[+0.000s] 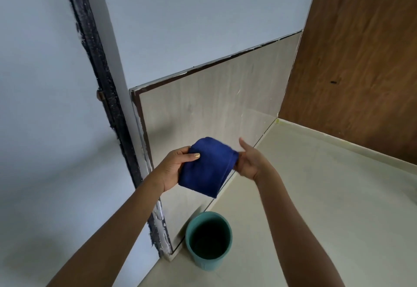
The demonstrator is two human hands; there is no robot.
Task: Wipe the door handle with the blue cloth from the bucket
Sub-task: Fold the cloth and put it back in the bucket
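Note:
A folded dark blue cloth [207,166] is held in the air between both hands, above the floor. My left hand [174,168] grips its left side with the thumb on top. My right hand [247,160] pinches its right edge, fingers partly spread. Below them a teal bucket [208,262] stands on the floor against the wall; its inside looks dark and nothing shows in it. No door handle is in view. A small metal fitting [100,95] sits on the dark door frame at the left.
A pale blue door or wall [40,106] fills the left, edged by a dark rough frame [106,97]. A beige tiled wall panel [214,106] runs behind the hands. A brown wooden panel [361,61] stands at the right. The floor [316,196] is cream tile.

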